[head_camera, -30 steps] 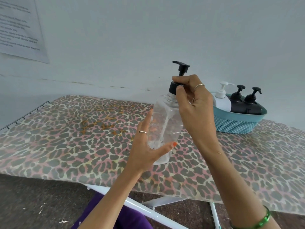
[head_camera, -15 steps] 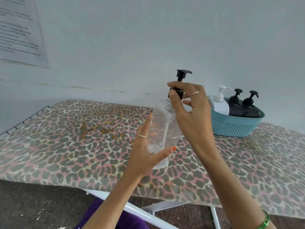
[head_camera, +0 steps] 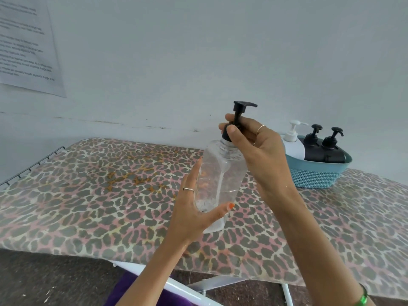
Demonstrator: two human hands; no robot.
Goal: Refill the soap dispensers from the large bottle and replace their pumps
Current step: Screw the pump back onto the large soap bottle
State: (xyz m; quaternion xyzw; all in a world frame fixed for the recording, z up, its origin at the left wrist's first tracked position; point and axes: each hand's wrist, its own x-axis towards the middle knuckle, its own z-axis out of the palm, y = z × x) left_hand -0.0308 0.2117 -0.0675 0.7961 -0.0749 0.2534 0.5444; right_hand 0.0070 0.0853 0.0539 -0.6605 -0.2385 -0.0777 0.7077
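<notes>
I am watching the clear dispenser bottle (head_camera: 218, 184) standing on its base on the leopard-print board (head_camera: 99, 195), its long axis leaning slightly, the neck tipped a little to the right and away from me. Nearest to me, the left hand (head_camera: 194, 208) is cupping the lower body of the bottle: the fingers are lying straight up along the left side and the thumb, with its orange nail, is crossing the front, so the palm is spread wide around it rather than clenched. Above, the right hand (head_camera: 254, 149) is pinching the black pump (head_camera: 239, 111) at its collar, thumb in front and fingers curled behind, with the nozzle pointing right. The bottle is looking nearly empty; 1 white dip tube is running down inside it, and a shallow pool is sitting at the bottom. Farther back on the right, a teal basket (head_camera: 318, 175) is holding 1 white pump bottle (head_camera: 293, 144) and 2 black pump bottles (head_camera: 324, 149). A printed sheet (head_camera: 26, 47) is hanging on the wall at the far left.
</notes>
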